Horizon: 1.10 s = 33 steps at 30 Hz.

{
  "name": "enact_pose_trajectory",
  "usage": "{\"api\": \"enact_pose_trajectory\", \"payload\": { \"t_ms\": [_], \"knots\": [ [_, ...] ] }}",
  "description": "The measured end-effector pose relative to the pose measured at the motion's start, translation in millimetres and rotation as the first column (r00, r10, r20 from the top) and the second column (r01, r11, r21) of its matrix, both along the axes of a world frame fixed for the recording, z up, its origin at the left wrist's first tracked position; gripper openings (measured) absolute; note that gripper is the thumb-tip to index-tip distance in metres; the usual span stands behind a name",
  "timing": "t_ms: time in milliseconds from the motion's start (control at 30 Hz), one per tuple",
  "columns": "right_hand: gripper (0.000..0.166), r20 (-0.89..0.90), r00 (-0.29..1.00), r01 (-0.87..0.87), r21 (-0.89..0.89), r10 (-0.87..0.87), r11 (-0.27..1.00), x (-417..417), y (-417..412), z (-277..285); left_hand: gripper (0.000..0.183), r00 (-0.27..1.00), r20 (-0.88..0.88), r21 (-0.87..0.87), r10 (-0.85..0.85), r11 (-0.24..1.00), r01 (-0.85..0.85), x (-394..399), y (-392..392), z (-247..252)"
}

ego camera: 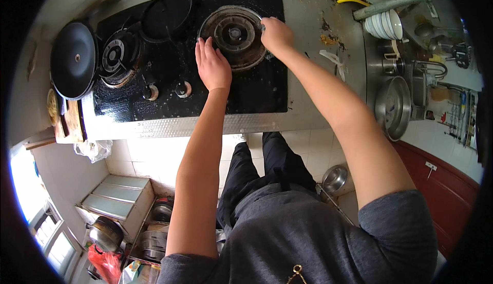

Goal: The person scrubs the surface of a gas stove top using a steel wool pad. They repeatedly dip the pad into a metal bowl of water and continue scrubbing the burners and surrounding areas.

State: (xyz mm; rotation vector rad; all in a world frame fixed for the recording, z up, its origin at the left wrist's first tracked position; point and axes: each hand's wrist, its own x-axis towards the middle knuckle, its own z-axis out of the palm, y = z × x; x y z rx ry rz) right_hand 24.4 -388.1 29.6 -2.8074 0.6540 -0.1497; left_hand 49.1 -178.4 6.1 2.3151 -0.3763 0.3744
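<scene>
A black glass gas hob [250, 95] lies before me, wet and speckled with pale drops or suds. On its right side is a burner [235, 33] ringed by a stained round metal drip tray [246, 62]. My left hand [213, 66] rests flat against the tray's left rim, fingers extended and holding nothing. At the opposite rim, my right hand [276, 35] is closed around a small grey item [263, 26], mostly hidden by the fingers. The left burner [114, 54] is uncovered, and a round black pan support [167, 16] sits behind it. Two control knobs [150, 92] stand at the front.
A black pan-like vessel [73, 60] leans at the left, above a wooden cutting board [70, 120]. Rightward are stacked white bowls [385, 24], a steel basin [393, 107] and a metal pipe [400, 4]. Pots [106, 234] and a steel bowl [335, 178] sit low behind me.
</scene>
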Motion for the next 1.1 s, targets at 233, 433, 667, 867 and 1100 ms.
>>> {"api": "enact_pose_trajectory", "payload": {
  "t_ms": [233,433,667,867,1100],
  "knots": [
    [0.018,0.011,0.999,0.030,0.119,-0.032,0.992,-15,21,0,0.039,1.000,0.008,0.016,0.022,1.000,-0.023,2,11,-4],
    [0.014,0.100,0.994,-0.030,-0.021,0.032,0.999,63,-9,-3,0.039,1.000,-0.015,0.049,-0.007,0.999,0.007,-2,2,0],
    [0.015,0.106,0.984,0.128,0.132,-0.142,0.983,-25,37,-12,0.039,0.998,0.058,0.054,-0.011,0.998,0.008,2,13,-10],
    [0.021,-0.099,0.963,0.271,0.356,-0.252,0.894,-43,97,19,0.043,0.997,-0.059,-0.070,-0.053,0.996,0.048,21,29,-9],
    [0.053,0.085,0.899,0.242,0.719,-0.429,0.651,-139,37,6,0.045,0.957,-0.210,-0.176,-0.201,0.970,0.165,-32,40,41]
  ]
}}
